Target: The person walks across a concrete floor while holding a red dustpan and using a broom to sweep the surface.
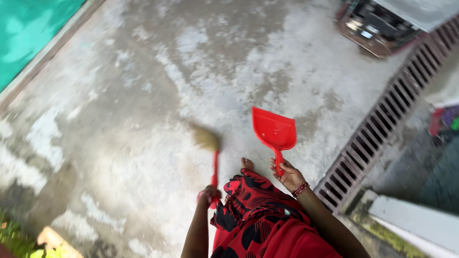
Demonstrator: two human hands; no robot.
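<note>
Outdoors, a person stands on a rough concrete floor [143, 95], grey and blotched with paler worn patches. The left hand [209, 196] is closed around the red handle of a broom [213, 157]; the handle is a thin straight stick, and the head of straw-coloured bristles at its far end is blurred, low over the concrete ahead of the person. The right hand [288, 175] is wrapped around the narrow handle of a dustpan [274, 131], held out in front above the floor. The dustpan is smooth, glossy red plastic, a flat scoop that widens from the handle to a straight front edge. A band of dark red bangles [300, 189] circles the right wrist. Between the two arms hangs a red cloth [258, 215] with black patterns, soft and folded, and a bare foot [247, 165] shows just past its edge, between the broom and the dustpan.

To the right, a long drain grate [382, 119] of rusty metal bars runs diagonally along the floor's edge. At the top right sits a dark boxy object [373, 24], too unclear to identify. A turquoise surface [28, 28] fills the top left corner, edged by a pale strip.
</note>
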